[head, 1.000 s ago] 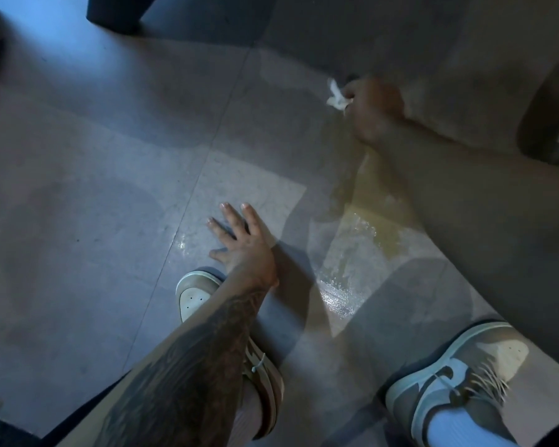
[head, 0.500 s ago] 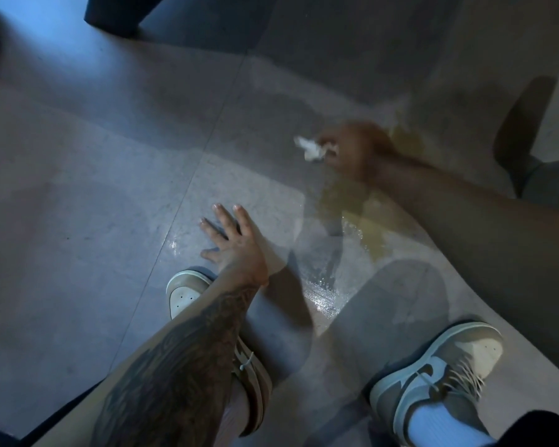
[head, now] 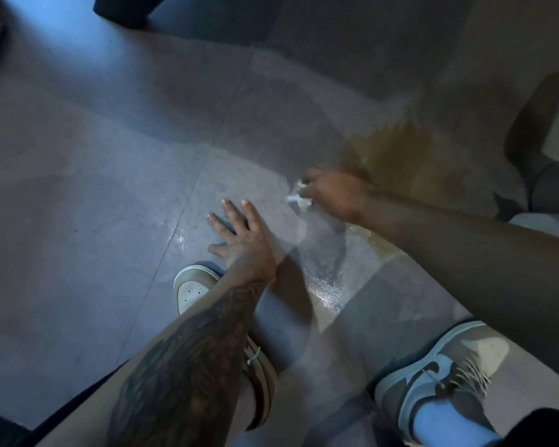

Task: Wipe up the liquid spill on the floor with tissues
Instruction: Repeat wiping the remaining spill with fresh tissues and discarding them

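From where I stand, the job looks less than half done. The grey floor tiles (head: pixel 78 195) on the left look dry. In the middle, between the left sneaker (head: pixel 191 291) and the right sneaker (head: pixel 439 366), a thin glistening film (head: pixel 323 285) lies on the tile (a smear more than a pool). Further right, the amber puddle (head: pixel 410 156) is largely unwiped. Most of the mopping is left, and I doubt one small wad will soak it all up.

The left hand (head: pixel 239 237) lies flat on the floor just ahead of the left sneaker, fingers straight and spread, holding nothing and propping the person up. To its right, the crumpled white tissue (head: pixel 299 198) is down at the near-left edge of the puddle. The right hand (head: pixel 336 195) holds it with its fingers curled round it, though the hand is blurred, so the grip is only probably a pinch.
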Demonstrator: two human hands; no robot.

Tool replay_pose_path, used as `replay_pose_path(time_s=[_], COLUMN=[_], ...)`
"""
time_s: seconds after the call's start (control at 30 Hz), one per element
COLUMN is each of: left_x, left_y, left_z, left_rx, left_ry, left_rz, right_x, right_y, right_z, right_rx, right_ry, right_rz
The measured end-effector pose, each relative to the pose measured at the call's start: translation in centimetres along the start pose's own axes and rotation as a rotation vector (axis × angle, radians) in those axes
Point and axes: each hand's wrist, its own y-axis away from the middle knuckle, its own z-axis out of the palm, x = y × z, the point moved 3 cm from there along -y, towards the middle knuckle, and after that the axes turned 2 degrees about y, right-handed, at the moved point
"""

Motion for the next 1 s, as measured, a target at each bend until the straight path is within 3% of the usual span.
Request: replay_pose_path(time_s=[0.07,0.13,0.23,0.33,0.43,0.5,0.7,0.87,0.93,1.0], left_x=[0.0,0.0,-0.1,-0.1,0.0,0.0,-0.1,-0.2,-0.2,-0.2], left_y=[0.1,0.1,0.1,0.0,-0.1,-0.1,0.1,0.0,-0.1,-0.2], left_z=[-0.1,-0.1,0.0,0.0,0.0,0.0,0.1,0.0,0.0,0.1], left_rx=[0.004,0.012,0.011,0.002,0.006,0.005,0.027,0.010,0.005,0.004], left_ry=[0.002,0.003,0.009,0.016,0.018,0.020,0.007,0.014,0.015,0.009], left_rz=[0.003,0.003,0.009,0.010,0.004,-0.001,0.014,0.020,0.024,0.025], right_x=[1.7,2.1,3.0,4.9,7.8,8.5,4.6,3.0,3.7,4.9], right_y=[1.3,2.5,2.4,0.3,-1.6,-2.3,1.5,5.0,4.9,3.7], right_z=[0.9,0.1,-2.7,-7.1,-8.5,-6.9,-1.4,0.7,-0.2,-2.4], right_rx=[-0.098,-0.141,0.091,0.324,0.357,0.314,0.309,0.060,0.104,0.265], right_ry=[0.050,0.195,0.272,0.100,0.107,0.105,0.149,0.156,0.040,-0.020], right_rz=[-0.074,-0.017,-0.035,0.126,0.388,0.468,0.237,0.012,0.016,0.092])
